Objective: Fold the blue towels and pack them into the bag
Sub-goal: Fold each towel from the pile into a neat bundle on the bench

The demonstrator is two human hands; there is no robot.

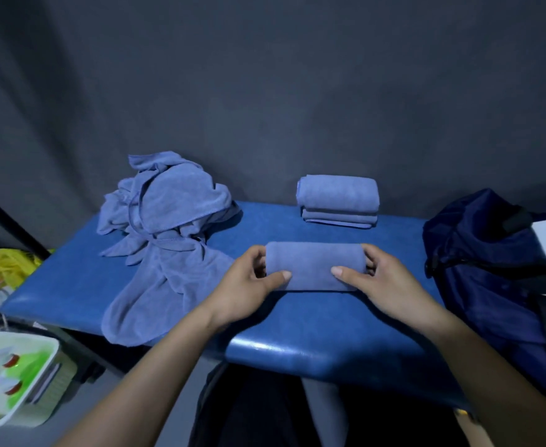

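the left hand (249, 279) and right hand (384, 279) are pinching the ends of a folded blue towel (313, 266) lying mid-bench, toward the blue bench's (313, 337) front edge; the dark bag (478, 253) is sitting at its right end.

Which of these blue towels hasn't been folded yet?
The crumpled heap at the table's left. The stack at the back and the towel held in both hands are neatly folded.

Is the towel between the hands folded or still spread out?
Folded. The towel is a compact thick rectangle on the table, gripped at its ends by the left hand and right hand.
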